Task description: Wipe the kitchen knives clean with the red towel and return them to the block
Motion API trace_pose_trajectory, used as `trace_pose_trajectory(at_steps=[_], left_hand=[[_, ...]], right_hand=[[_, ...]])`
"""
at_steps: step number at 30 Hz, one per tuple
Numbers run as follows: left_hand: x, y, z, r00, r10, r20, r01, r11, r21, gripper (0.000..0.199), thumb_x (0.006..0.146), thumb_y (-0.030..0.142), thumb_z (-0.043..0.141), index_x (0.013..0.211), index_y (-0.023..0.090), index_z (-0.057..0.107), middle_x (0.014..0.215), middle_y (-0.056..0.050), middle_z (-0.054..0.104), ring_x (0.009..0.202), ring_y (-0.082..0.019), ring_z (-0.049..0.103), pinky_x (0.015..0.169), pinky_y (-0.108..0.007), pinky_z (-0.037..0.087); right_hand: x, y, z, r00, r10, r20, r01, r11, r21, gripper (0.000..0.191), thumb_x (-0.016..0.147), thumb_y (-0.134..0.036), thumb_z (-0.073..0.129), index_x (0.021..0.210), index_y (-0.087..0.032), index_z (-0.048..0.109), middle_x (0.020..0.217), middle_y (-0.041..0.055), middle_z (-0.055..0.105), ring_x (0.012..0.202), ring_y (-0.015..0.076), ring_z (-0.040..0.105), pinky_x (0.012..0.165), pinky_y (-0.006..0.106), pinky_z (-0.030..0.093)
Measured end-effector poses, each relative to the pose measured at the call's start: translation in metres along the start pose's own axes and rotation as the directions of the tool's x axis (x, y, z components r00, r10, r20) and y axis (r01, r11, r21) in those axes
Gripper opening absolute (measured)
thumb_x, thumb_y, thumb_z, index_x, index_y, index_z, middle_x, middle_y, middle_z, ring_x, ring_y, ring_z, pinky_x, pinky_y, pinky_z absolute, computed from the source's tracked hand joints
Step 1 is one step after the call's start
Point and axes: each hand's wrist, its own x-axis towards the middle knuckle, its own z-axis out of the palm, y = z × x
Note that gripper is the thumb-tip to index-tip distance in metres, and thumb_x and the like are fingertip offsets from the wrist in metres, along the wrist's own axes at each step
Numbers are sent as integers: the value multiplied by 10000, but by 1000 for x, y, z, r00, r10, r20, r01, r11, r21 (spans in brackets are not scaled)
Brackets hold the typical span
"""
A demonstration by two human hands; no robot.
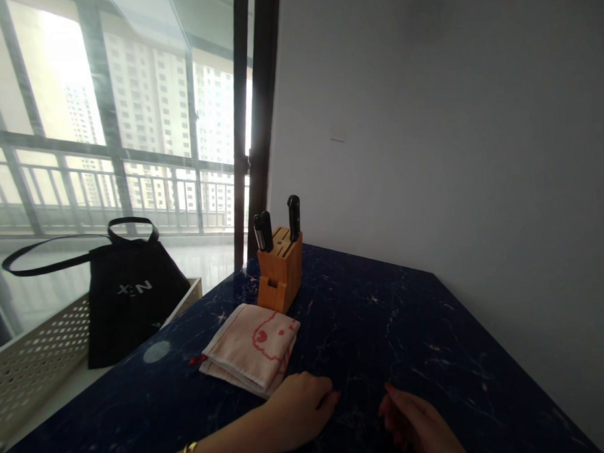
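My left hand [304,408] rests low over the dark blue marbled tabletop [366,330], back upward, fingers curled in and the thumb close to them; nothing shows in it. Just beyond its knuckles lies a folded pink towel [252,345] with a red bear outline and white edging. My right hand [415,422] is at the lower edge of the view, turned on its side, fingers loosely bent and apart from the thumb, holding nothing visible. Behind the towel stands a wooden knife block [280,274] with a black-handled knife [294,217] and other black handles [263,231] in its top.
A black tote bag [135,300] with white lettering leans at the left by a white perforated basket or rack [32,362]. A pale round spot [157,352] shows on the tabletop. A grey wall [453,146] borders the right; glazed sliding doors [167,125] stand at the left.
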Motion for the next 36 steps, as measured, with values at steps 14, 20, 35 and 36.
trace_pose_trajectory(at_steps=[14,20,35,36], left_hand=[[-1,2,-3,1000,-4,7,5,999,-39,432,885,401,228,799,200,600,747,-48,666,695,-185,628,541,-236,385],[0,1,-2,1000,-25,20,25,999,-29,434,884,402,234,813,194,608,759,-56,668,710,-190,629,567,-239,401],[-1,-3,-19,997,18,-74,-14,999,51,436,888,380,211,816,190,597,751,-78,664,680,-207,630,592,-271,433],[-1,-3,-17,997,38,-67,-34,998,61,428,886,371,219,814,187,598,744,-81,664,665,-213,630,579,-275,434]], right_hand=[[3,3,-2,1000,-5,8,5,1000,-10,482,668,-609,537,619,-142,643,525,16,526,466,94,464,448,203,333],[3,4,-2,1000,-7,19,7,1000,-2,482,676,-610,525,631,-144,642,526,14,526,464,96,464,439,203,328],[13,-19,16,981,-175,79,191,921,-340,409,754,-506,468,946,-166,592,611,-2,527,532,120,502,495,226,381],[17,-26,22,972,-217,88,234,903,-359,409,765,-477,471,1031,-177,548,649,-4,534,546,118,504,522,231,398]])
